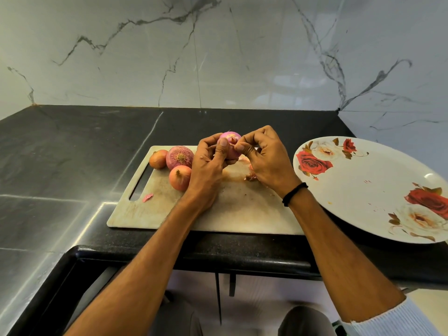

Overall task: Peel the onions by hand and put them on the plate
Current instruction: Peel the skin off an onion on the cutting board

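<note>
Black stone counter [72,146] runs back to a veined marble wall [218,49]; its front edge steps toward the viewer at the left. Left half of the counter is bare, as is the strip behind the board.

Floral plate [368,190] sits at the counter's right end, just beside the cutting board's right edge, its near rim close to the front edge. No onions on it, only a few small specks.

Cutting board [230,209] lies near the front edge, handle slot at its left end. Near half of the board is open apart from a pink peel scrap [147,197] by the slot.

Three unpeeled onions cluster at the board's far-left corner: large purple onion [180,157], orange onion [180,177] touching it in front, small onion [158,159] at its left. Loose skins [251,177] lie under the right hand.

Held onion [231,144] is raised above the board's far edge, partly peeled. Left hand [208,166] grips it, thumb pressed on its near face. Right hand [266,158], black band [294,194] at the wrist, pinches skin at its right side, fingers curled.
</note>
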The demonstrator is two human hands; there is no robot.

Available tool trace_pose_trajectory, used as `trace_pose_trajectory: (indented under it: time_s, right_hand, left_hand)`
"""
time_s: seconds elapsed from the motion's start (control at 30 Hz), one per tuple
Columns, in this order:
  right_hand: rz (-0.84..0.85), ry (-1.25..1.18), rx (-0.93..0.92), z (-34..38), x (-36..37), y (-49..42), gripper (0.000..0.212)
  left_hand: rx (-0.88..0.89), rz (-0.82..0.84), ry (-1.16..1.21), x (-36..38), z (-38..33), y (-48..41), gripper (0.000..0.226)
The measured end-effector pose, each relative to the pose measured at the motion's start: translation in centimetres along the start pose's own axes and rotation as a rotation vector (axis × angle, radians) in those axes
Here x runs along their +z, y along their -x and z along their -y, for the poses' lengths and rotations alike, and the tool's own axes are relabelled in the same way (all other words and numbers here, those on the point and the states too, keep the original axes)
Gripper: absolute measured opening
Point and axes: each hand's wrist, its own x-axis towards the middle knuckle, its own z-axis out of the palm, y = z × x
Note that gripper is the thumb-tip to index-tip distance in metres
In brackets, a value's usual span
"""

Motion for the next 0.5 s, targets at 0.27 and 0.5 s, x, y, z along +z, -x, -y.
trace_pose_trajectory:
  time_s: [0.27, 0.5]
  right_hand:
    - [0.117, -0.004, 0.051, 0.0, -0.7, 0.1, 0.015]
    - [0.187, 0.006, 0.079, 0.0, -1.8, -0.2, 0.019]
  left_hand:
    - [0.024, 0.005, -0.018, 0.1, 0.3, 0.0, 0.046]
    - [-0.007, 0.009, 0.046, 0.2, -0.1, 0.0, 0.039]
